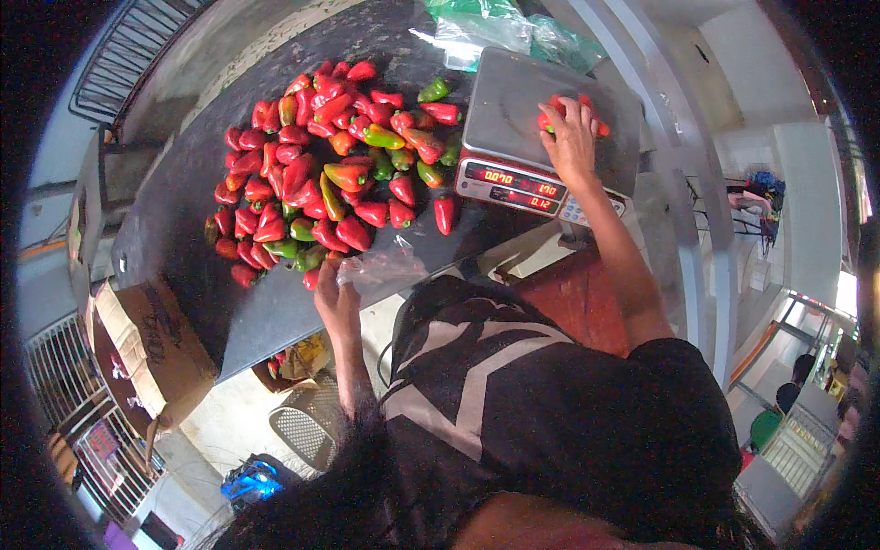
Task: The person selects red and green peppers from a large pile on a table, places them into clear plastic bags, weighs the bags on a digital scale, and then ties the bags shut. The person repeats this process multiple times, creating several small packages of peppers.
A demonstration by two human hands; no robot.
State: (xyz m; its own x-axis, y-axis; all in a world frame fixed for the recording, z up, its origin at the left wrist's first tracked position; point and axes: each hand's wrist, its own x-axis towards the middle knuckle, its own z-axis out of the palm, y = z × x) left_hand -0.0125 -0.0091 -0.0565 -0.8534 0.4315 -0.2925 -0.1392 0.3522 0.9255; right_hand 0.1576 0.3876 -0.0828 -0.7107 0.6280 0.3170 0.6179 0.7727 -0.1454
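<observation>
Peppers (298,174) heaped on the bench (275,312) beyond the left grip (337,295) could roll if bumped, the scale (504,110) could misread if the right grip (573,139), draped over red peppers (545,120), hold unclear, presses, and the left's pinched clear bag (387,268) could slip.

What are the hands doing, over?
Right hand: on red peppers on scale. Left hand: at clear bag beside pepper pile. Plastic bags just beyond scale.

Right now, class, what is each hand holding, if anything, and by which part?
Left hand: clear plastic bag, seemingly by its left end. Right hand: over red peppers on the scale; grip unclear.
</observation>
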